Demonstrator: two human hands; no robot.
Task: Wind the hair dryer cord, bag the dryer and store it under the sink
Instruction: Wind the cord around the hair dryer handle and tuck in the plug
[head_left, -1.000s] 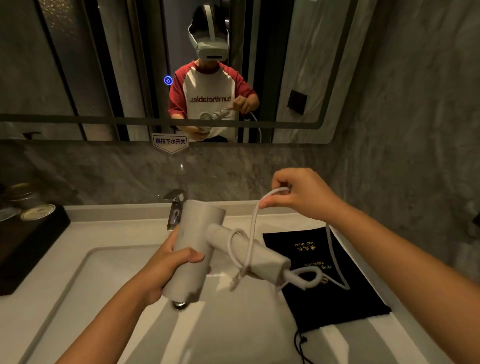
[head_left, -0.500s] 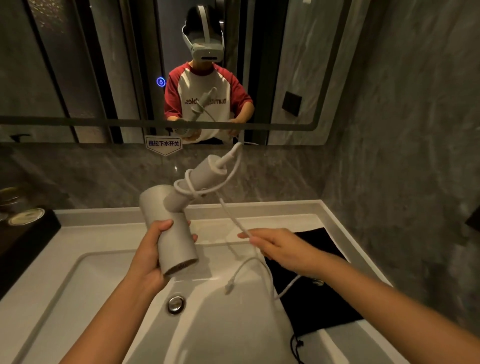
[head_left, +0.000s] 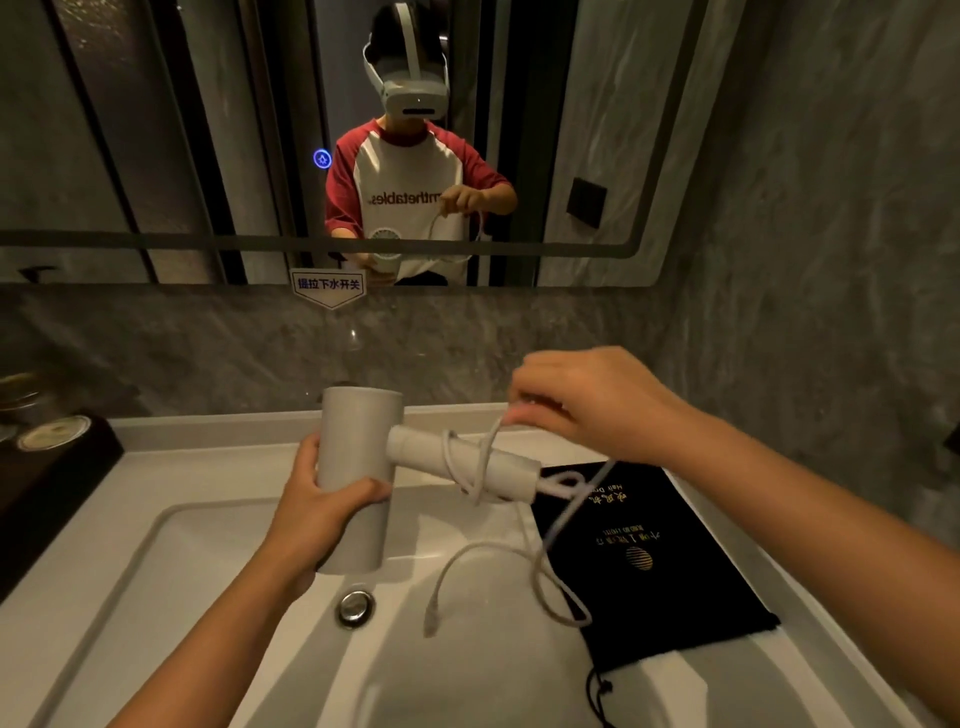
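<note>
Cord (head_left: 470, 460) end blurred under right hand (head_left: 592, 402)

Hair dryer (head_left: 358, 457) showing matt, smooth pale plastic. Cord (head_left: 483, 561) looking rubbery, smooth. Bag (head_left: 660, 587) at worktop's right edge appearing soft black matt cloth. Sink (head_left: 208, 597) gleaming glossy white; drain plug (head_left: 355, 607) shining polished metal. Wall (head_left: 831, 260) showing grey veined stone.

Wall mirror (head_left: 156, 130), blue-lettered sign (head_left: 328, 286), dark tray (head_left: 47, 483)
</note>
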